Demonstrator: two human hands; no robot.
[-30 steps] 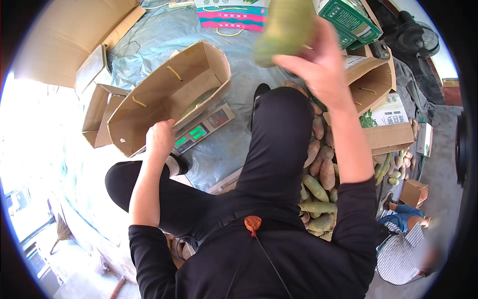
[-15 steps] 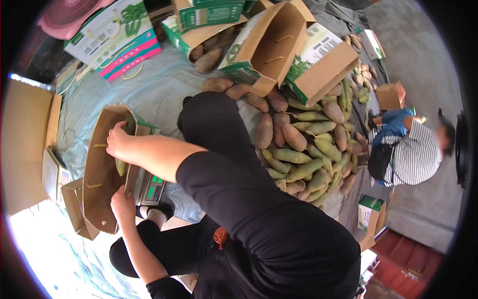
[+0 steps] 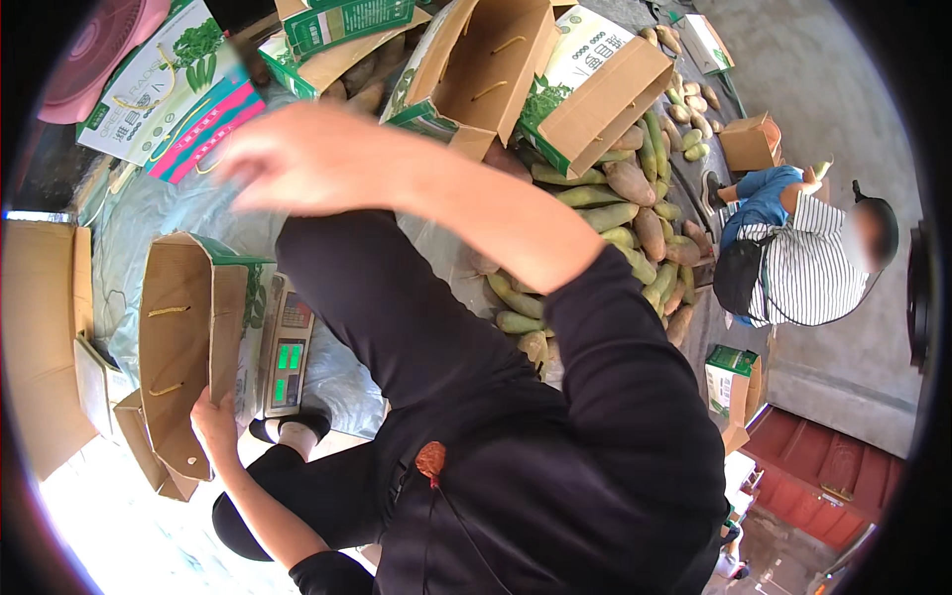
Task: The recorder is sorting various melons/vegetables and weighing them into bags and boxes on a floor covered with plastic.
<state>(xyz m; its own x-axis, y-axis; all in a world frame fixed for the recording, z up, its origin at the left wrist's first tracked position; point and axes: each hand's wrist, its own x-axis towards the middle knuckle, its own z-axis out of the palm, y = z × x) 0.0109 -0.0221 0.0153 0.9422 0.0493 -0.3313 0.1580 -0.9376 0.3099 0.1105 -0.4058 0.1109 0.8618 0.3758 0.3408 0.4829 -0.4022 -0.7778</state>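
My left hand (image 3: 213, 424) grips the near side edge of an open cardboard carton (image 3: 178, 347) with green printing and yellow cord handles. The carton stands tilted by a digital scale (image 3: 288, 357) with lit green displays; I cannot make out anything in its visible inside. My right hand (image 3: 273, 159) is raised over the plastic sheet, smeared by motion, so its fingers are unclear. Beyond my right forearm lies a heap of long green radishes (image 3: 607, 216) and brownish-red roots (image 3: 630, 183), partly covered by my arm.
Open cartons (image 3: 496, 74) and a printed carton (image 3: 159, 79) stand at the far side, by a pink plastic lid or basin (image 3: 104, 64). A person in a striped shirt (image 3: 818, 263) crouches at the right, holding a green radish. Plastic sheet (image 3: 129, 213) covers the floor.
My right hand has left the carton, where it was by a green radish, and swung up and away from it. My left hand still holds the carton's edge; more of the scale shows.
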